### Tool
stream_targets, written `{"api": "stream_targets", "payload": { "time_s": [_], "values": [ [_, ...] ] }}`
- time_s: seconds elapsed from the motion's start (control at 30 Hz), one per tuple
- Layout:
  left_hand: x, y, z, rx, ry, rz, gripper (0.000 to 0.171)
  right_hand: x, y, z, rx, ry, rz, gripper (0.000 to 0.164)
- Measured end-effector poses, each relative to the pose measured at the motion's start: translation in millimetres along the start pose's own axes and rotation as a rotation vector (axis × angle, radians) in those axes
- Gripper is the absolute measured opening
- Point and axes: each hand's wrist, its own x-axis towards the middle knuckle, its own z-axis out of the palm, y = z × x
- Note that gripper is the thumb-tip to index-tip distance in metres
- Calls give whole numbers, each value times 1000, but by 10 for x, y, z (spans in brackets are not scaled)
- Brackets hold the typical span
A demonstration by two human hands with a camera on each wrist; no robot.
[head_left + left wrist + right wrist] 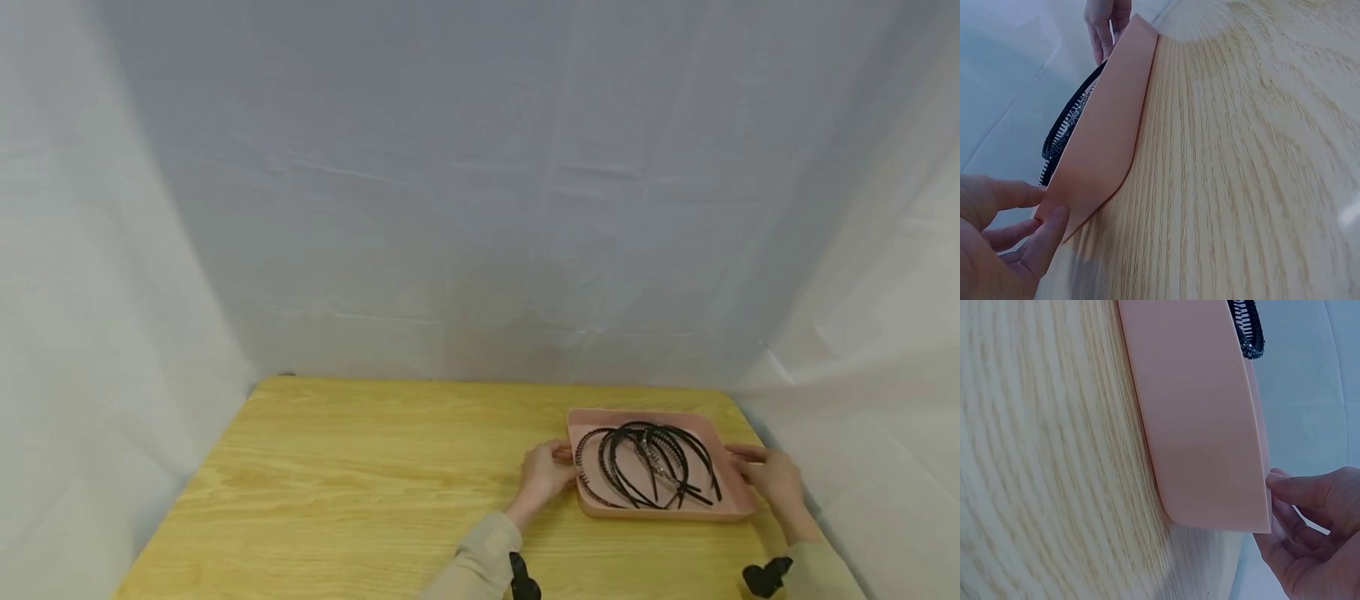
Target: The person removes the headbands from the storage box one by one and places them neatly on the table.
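A: Where was the pink tray [663, 514]?
B: Right on the desk [337, 467], headbands [637, 427] inside; left hand [545, 475] and right hand [776, 479] pinched its opposite ends.
A: How was it best steadied?
B: Level, with even grips.

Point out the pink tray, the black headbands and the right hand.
Pink tray [1110, 119]: left wrist view, outer wall.
Black headbands [663, 456]: head view, where bands overlap.
Right hand [777, 479]: head view, back of hand.

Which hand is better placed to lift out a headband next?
Probably the left hand: pinching the left side of the pink tray, it is close to the leftmost headband. The right hand, pinching the opposite side, has a wider gap to the rightmost headband.
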Motion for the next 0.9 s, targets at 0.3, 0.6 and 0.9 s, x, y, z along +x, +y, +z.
{"api": "stream_targets", "payload": {
  "time_s": [0.3,0.6,0.9],
  "values": [
    [27,-57,-91,-8,9,-28,37,22,-65,98,54,10,-16,30],
    [39,-125,-207,-36,25,-40,36,29,-133,184,56,-36,-14,35],
    [45,-121,-335,-57,36,-42,37,24,-223,281,96,-50,-53,35]
  ]
}}
